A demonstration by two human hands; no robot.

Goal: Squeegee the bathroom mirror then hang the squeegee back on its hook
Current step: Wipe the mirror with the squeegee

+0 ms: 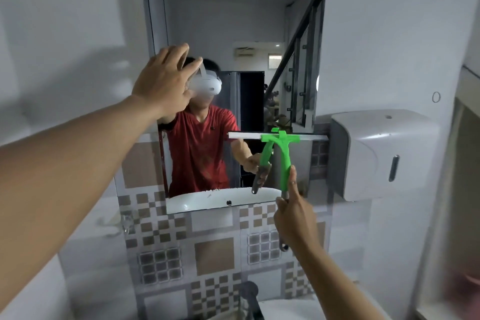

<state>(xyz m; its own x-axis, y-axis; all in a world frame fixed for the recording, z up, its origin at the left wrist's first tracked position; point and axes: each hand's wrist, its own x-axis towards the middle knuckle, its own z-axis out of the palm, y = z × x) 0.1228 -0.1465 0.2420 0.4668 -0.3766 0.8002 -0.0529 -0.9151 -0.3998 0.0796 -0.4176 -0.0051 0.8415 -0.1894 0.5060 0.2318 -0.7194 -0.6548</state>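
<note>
I see a glossy glass mirror (259,21), green matt plastic squeegee (281,153), glossy white plastic dispenser (384,148) right, smooth glazed tiles (213,254) below

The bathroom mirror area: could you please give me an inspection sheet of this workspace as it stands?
Surface: mirror on the wall, above patterned tiles.
Job's things: green squeegee, blade against the lower right of the glass; its hook cannot be identified.
Clutter: nothing seen.
Grippers: left hand open, flat at the mirror's left edge; right hand closed on the squeegee handle.
Cables: nothing seen.
Surroundings: white paper dispenser right of the mirror; sink and tap below.
</note>
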